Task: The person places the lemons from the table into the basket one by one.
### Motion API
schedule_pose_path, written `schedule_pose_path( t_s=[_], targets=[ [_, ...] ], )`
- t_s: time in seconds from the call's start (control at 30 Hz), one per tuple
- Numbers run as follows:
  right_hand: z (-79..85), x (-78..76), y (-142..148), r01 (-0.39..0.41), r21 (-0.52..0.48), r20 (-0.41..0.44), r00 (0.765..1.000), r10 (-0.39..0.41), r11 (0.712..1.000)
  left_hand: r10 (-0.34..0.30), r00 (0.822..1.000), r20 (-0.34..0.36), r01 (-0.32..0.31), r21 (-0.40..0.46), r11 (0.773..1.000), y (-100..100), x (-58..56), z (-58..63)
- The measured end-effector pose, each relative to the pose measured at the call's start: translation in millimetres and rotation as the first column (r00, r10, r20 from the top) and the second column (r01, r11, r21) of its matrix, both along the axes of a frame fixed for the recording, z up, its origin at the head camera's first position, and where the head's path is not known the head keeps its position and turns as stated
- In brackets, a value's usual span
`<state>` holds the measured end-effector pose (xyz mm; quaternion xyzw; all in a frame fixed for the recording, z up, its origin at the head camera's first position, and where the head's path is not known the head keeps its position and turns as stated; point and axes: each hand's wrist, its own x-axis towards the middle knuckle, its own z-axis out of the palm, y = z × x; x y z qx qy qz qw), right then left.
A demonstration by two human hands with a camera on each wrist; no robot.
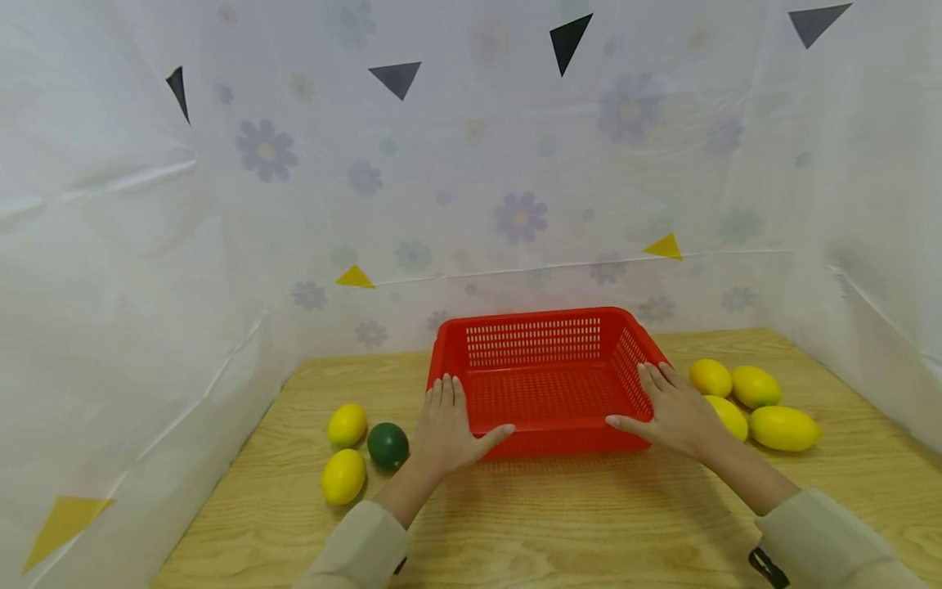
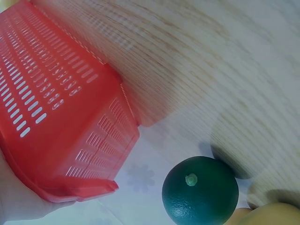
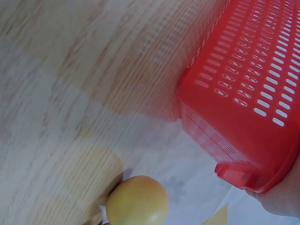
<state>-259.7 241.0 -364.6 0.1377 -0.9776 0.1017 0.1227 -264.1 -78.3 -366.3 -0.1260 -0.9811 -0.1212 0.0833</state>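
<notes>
A red plastic basket (image 1: 545, 442) with slotted walls stands on the table, and no items show inside it. My left hand (image 1: 446, 429) rests on its front left corner, fingers straight along the side rim and thumb over the front rim. At the front right corner my right hand (image 1: 679, 413) touches the rim the same way, thumb pointing inward. Left of the basket lie a dark green round fruit (image 2: 200, 190) and two yellow lemons, one farther back (image 1: 347, 425) and one nearer lemon (image 1: 343, 476). Several lemons (image 1: 784, 429) sit beyond my right hand, which partly hides one.
The wood-grain table (image 1: 545, 532) meets a pale floral plastic sheet (image 1: 441, 204) at the back. Similar sheeting hangs along the left side (image 1: 110, 245) and right side (image 1: 883, 204). In the right wrist view, a yellow fruit (image 3: 137, 201) lies near the basket's outer wall.
</notes>
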Motion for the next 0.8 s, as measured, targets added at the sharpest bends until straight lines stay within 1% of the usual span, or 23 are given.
schedule_pose_path(
  t_s=[0.33, 0.6, 0.8],
  targets=[
    [-1.7, -0.9, 0.6, 0.001, 0.002, -0.007, 1.000, -0.001, 1.000, -0.008, 1.000, -0.013, 0.008, 0.003, 1.000, 0.4, 2.2, 0.0],
    [-0.7, 0.5, 0.0, -0.005, -0.006, 0.003, 1.000, 0.005, 1.000, -0.005, 1.000, -0.026, 0.004, -0.003, 1.000, 0.8, 3.6, -0.3],
    [-0.4, 1.8, -0.8, -0.003, 0.004, -0.003, 1.000, 0.003, 1.000, -0.004, 1.000, -0.023, 0.004, -0.003, 1.000, 0.4, 4.0, -0.8]
  ],
)
